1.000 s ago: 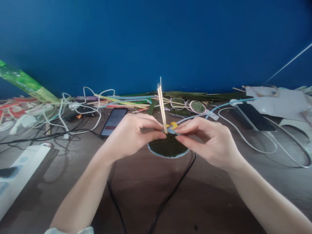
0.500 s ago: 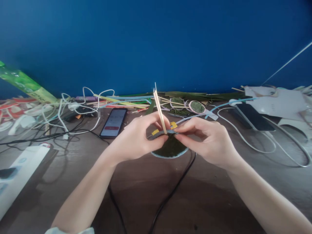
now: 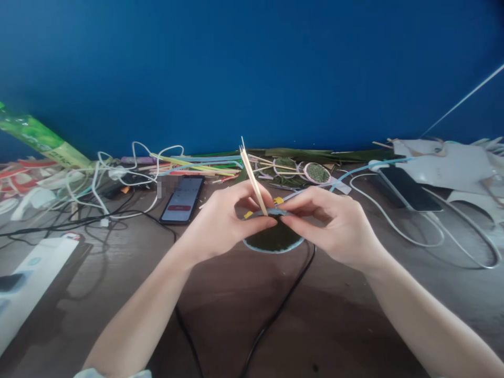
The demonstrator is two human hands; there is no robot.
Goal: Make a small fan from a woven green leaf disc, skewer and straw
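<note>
My left hand (image 3: 226, 223) and my right hand (image 3: 334, 226) meet over a round dark green woven disc (image 3: 273, 240) with a pale blue rim, held just above the brown table (image 3: 236, 310). Both hands pinch its upper edge with closed fingers. A thin bundle of pale wooden strips (image 3: 252, 178) sticks up from the disc between my fingertips, leaning to the left. A small yellow piece (image 3: 279, 200) and a light blue strip (image 3: 315, 189) run out behind the disc toward the right.
A phone (image 3: 181, 199) with a lit screen lies behind my left hand. White and black cables (image 3: 118, 194), coloured strips (image 3: 197, 165), more small woven discs (image 3: 318, 172), a second phone (image 3: 407, 189) and a white power strip (image 3: 27, 278) lie around. A black cable (image 3: 275, 315) runs under my hands.
The wooden strips have tilted further left and lower. The disc has been turned slightly in my fingers, and my left thumb has shifted along its edge.
</note>
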